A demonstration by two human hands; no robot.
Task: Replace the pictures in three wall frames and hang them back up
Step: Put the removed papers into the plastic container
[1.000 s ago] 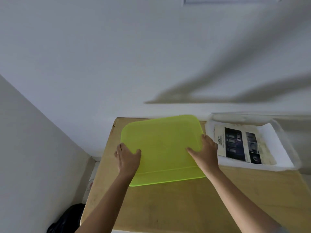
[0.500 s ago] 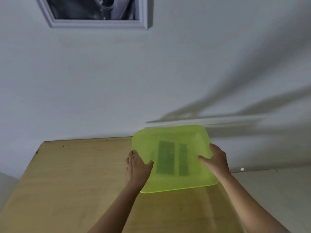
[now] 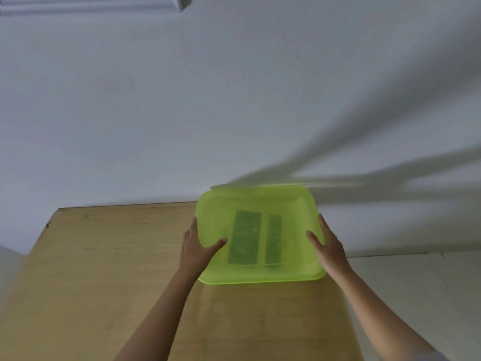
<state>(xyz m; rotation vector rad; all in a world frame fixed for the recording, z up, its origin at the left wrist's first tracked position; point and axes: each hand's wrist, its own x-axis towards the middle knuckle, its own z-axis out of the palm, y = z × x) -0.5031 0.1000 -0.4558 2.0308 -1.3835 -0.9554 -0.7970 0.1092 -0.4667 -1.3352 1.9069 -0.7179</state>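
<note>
A translucent lime-green lid (image 3: 283, 204) lies over a clear container at the right end of the wooden table (image 3: 117, 269). Dark printed pictures (image 3: 244, 237) show through the lid as two upright rectangles. My left hand (image 3: 197, 248) grips the lid's left edge, thumb on top. My right hand (image 3: 326, 246) holds the lid's right edge, fingers spread along its side. The bottom edge of a white wall frame (image 3: 91, 3) shows at the top left; its picture is out of view.
A white wall (image 3: 234, 100) rises directly behind the table and carries long shadows on its right half. Pale floor (image 3: 416, 295) lies beyond the table's right edge. The table's left part is bare wood with a few dark specks.
The lid travelled right, from the table's left part onto the container holding the pictures, which now show through it. Since half a second ago the hands barely moved; the view tilted down.
</note>
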